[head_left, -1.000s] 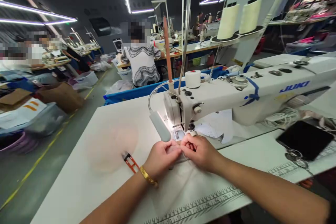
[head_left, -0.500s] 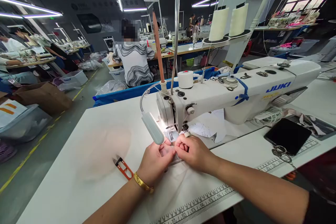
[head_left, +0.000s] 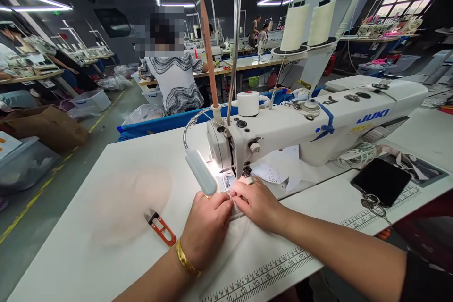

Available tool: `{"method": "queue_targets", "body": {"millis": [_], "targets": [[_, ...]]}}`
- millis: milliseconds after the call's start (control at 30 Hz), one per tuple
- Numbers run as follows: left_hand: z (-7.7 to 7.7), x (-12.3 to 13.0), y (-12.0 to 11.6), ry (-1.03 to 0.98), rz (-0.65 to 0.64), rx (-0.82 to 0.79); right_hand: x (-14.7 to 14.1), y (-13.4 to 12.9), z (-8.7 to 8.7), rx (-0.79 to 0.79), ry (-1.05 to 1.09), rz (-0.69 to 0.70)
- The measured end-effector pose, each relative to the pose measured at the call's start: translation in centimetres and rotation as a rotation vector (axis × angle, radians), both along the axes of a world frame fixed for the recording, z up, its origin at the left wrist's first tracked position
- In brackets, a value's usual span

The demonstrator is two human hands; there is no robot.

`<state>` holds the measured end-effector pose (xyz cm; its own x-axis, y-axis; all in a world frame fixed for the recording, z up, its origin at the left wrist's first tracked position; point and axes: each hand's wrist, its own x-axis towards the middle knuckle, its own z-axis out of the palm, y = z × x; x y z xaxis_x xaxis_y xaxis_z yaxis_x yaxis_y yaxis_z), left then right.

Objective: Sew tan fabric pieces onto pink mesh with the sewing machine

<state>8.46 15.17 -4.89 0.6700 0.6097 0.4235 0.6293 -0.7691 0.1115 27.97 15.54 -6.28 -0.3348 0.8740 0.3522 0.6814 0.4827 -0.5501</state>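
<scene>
My left hand [head_left: 210,219], with a gold bangle at the wrist, is closed at the front of the sewing machine [head_left: 276,127]. My right hand [head_left: 258,205] pinches close against it, fingertips almost touching. Both grip the edge of a sheer pale fabric [head_left: 242,232], which trails over the table towards me and is hard to make out against the white top. Just beyond my fingers is the presser foot [head_left: 227,181], lit by a small lamp [head_left: 201,172]. Orange thread snips [head_left: 162,229] lie left of my left wrist, beside a sheer beige piece [head_left: 130,198].
A black phone [head_left: 382,177] with keys [head_left: 371,202] lies at the right. White paper [head_left: 272,170] sits under the machine arm. A ruler strip [head_left: 269,276] runs along the near edge. Thread cones [head_left: 294,28] stand behind. A co-worker [head_left: 175,80] sits beyond the table.
My left hand has turned so its back faces up more, its fingers now over the fabric. My right hand stays pinched near the presser foot. The whole view has shifted slightly.
</scene>
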Motion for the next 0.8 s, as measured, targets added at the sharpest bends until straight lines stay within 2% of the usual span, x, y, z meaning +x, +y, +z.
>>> {"method": "queue_targets", "body": {"millis": [133,333,800], "targets": [[0.2,-0.2,-0.2,0.004,0.007,-0.038,0.7,0.0,-0.6,0.081,-0.094,0.087],[0.3,-0.6,0.6,-0.028,0.008,-0.078,1.0,-0.1,-0.7,0.202,-0.168,0.054],[0.2,-0.8,1.6,-0.078,-0.002,-0.058,0.8,0.2,-0.5,0.195,-0.232,-0.027]]}}
